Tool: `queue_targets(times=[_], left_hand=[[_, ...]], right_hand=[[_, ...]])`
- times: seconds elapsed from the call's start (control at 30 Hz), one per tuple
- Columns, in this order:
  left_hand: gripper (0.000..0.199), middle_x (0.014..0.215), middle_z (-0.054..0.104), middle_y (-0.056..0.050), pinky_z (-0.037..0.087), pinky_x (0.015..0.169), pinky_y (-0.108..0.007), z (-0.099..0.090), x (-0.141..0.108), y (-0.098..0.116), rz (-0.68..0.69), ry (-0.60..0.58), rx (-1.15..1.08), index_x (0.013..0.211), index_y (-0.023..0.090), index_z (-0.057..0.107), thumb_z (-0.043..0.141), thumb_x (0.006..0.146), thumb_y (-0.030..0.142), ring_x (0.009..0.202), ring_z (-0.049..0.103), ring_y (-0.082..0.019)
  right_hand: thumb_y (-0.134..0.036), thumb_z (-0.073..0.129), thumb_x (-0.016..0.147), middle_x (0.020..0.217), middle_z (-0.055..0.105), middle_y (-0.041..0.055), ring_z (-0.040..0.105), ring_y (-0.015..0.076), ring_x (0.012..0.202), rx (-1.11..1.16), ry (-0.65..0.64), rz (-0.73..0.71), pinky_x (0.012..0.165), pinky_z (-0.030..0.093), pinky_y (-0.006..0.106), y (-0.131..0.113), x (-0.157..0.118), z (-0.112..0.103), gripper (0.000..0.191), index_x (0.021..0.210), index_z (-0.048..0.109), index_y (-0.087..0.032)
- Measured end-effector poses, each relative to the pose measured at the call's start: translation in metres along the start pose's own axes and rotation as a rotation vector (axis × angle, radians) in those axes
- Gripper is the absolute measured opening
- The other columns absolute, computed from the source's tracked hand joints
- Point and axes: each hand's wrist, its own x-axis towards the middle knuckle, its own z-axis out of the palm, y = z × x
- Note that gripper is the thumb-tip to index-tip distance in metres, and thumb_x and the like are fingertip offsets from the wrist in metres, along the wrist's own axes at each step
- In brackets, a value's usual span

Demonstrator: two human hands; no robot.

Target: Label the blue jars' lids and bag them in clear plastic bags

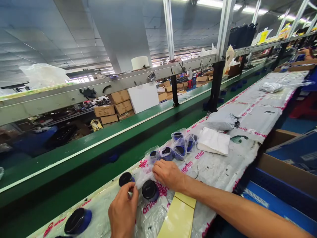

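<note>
My right hand is pressing on a clear bag, its fingers bunched and closing on the film. My left hand is curling up at the bag's near edge, fingers half bent; I cannot tell whether they are gripping film or nothing. A blue jar with a black lid is sitting lid-up between my hands, partly under the bag. A second jar is standing just left of it, close to my left fingers, and a third jar is lying tilted nearer, at left. Farther along, bagged jars are clustering beside a white cloth and a grey mailer. A yellow card is lying under my right forearm, on a printed plastic sheet covering the bench. A green conveyor is running along the left side.
</note>
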Motion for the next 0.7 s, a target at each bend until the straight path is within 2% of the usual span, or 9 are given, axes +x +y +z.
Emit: queue_targets(times=[0.07, 0.17, 0.23, 0.4, 0.53, 0.6, 0.7], left_hand=[[0.027, 0.067, 0.07, 0.001, 0.044, 0.06, -0.029, 0.001, -0.004, -0.002, -0.037, -0.024, -0.019, 0.088, 0.024, 0.071, 0.055, 0.086, 0.046, 0.058, 0.064, -0.02], [0.033, 0.048, 0.058, 0.005, 0.041, 0.049, -0.026, 0.002, -0.006, -0.005, -0.045, -0.08, -0.068, 0.087, 0.024, 0.07, 0.054, 0.089, 0.052, 0.044, 0.056, -0.018], [0.035, 0.047, 0.058, 0.005, 0.04, 0.045, -0.024, 0.002, -0.009, -0.007, -0.011, -0.103, -0.094, 0.088, 0.023, 0.069, 0.054, 0.09, 0.054, 0.042, 0.055, -0.017], [0.027, 0.069, 0.07, 0.002, 0.049, 0.055, -0.022, 0.001, -0.022, -0.014, 0.171, -0.121, -0.122, 0.088, 0.023, 0.068, 0.056, 0.093, 0.047, 0.055, 0.063, -0.015], [0.019, 0.098, 0.075, -0.002, 0.055, 0.073, -0.022, 0.0, -0.028, -0.025, 0.372, -0.139, -0.106, 0.091, 0.026, 0.07, 0.055, 0.094, 0.036, 0.081, 0.072, -0.016], [0.018, 0.105, 0.076, -0.001, 0.055, 0.08, -0.021, 0.0, -0.028, -0.032, 0.491, -0.142, -0.042, 0.096, 0.028, 0.072, 0.054, 0.095, 0.03, 0.091, 0.074, -0.016], [0.021, 0.112, 0.076, -0.002, 0.057, 0.082, -0.022, 0.004, -0.025, -0.04, 0.665, -0.12, 0.124, 0.102, 0.029, 0.072, 0.053, 0.095, 0.023, 0.095, 0.075, -0.017]], right_hand=[[-0.021, 0.059, 0.095, 0.087, 0.066, 0.0043, 0.058, 0.0188, 0.08, 0.005, -0.025, 0.029, 0.065, 0.037, 0.032, -0.001, -0.003, 0.002, 0.009, 0.087, 0.062, -0.017], [-0.022, 0.059, 0.096, 0.087, 0.067, 0.0034, 0.059, 0.0179, 0.079, 0.037, -0.07, 0.057, 0.066, 0.038, 0.031, 0.0, -0.006, 0.001, 0.01, 0.087, 0.062, -0.017], [-0.023, 0.059, 0.096, 0.088, 0.067, 0.0027, 0.06, 0.0172, 0.08, 0.078, -0.101, 0.061, 0.067, 0.039, 0.03, 0.001, -0.009, -0.003, 0.01, 0.088, 0.063, -0.018], [-0.022, 0.059, 0.094, 0.091, 0.067, 0.0023, 0.059, 0.0167, 0.082, 0.136, -0.07, -0.039, 0.068, 0.04, 0.029, 0.001, -0.02, -0.012, 0.007, 0.09, 0.063, -0.019], [-0.02, 0.056, 0.097, 0.094, 0.067, 0.0026, 0.056, 0.0156, 0.079, 0.094, -0.008, -0.206, 0.068, 0.04, 0.029, 0.003, -0.027, -0.014, 0.01, 0.088, 0.061, -0.019], [-0.019, 0.054, 0.099, 0.097, 0.067, 0.003, 0.054, 0.0154, 0.078, 0.049, 0.009, -0.297, 0.066, 0.038, 0.03, 0.005, -0.029, -0.014, 0.012, 0.088, 0.06, -0.019], [-0.02, 0.051, 0.102, 0.104, 0.066, 0.0041, 0.053, 0.0159, 0.078, -0.009, -0.02, -0.4, 0.065, 0.036, 0.031, 0.007, -0.031, -0.016, 0.013, 0.092, 0.059, -0.019]])
